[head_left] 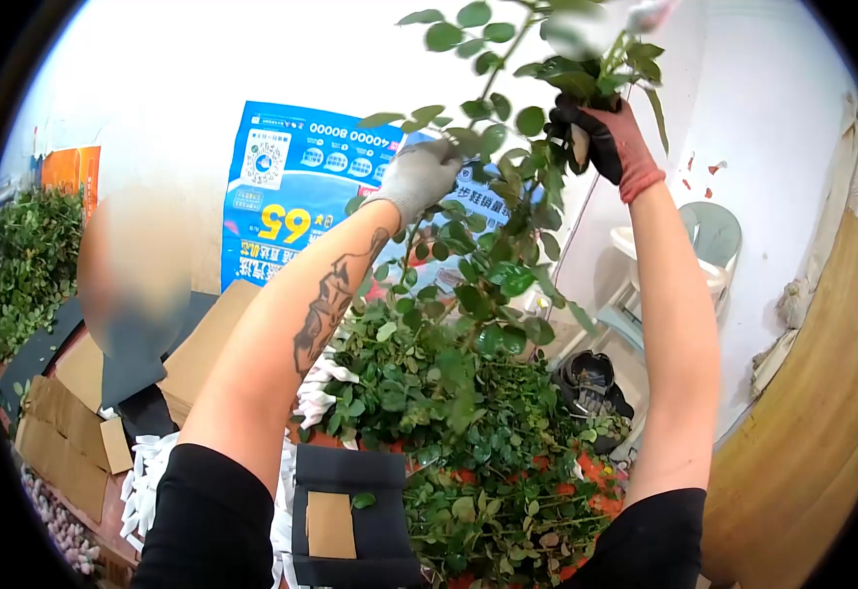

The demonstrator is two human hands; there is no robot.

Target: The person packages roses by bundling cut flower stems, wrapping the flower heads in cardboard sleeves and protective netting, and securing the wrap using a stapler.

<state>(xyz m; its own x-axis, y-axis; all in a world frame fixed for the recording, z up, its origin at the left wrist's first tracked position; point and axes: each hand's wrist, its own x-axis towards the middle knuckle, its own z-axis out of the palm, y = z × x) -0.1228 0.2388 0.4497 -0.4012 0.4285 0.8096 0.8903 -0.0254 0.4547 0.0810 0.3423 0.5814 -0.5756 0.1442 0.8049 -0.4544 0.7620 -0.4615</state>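
My right hand (596, 142), in a red and black glove, is raised at the upper right. It is closed around a bunch of leafy rose stems (571, 77), and a blurred pink and white tip shows at the top edge. Long leafy stems (493, 275) hang below and between my hands. My left hand (417, 179), in a pale grey glove, reaches into these leaves from the left. Its fingers look curled, with their tips partly behind leaves, so what they hold is hidden.
Below lies a big heap of cut leafy stems (508, 432). A black pad (355, 466) with a cardboard piece (331, 525) sits at the front, near white strips (149, 481). Cardboard (66, 447) lies left. Behind are a blue poster (287, 211) and a high chair (709, 236).
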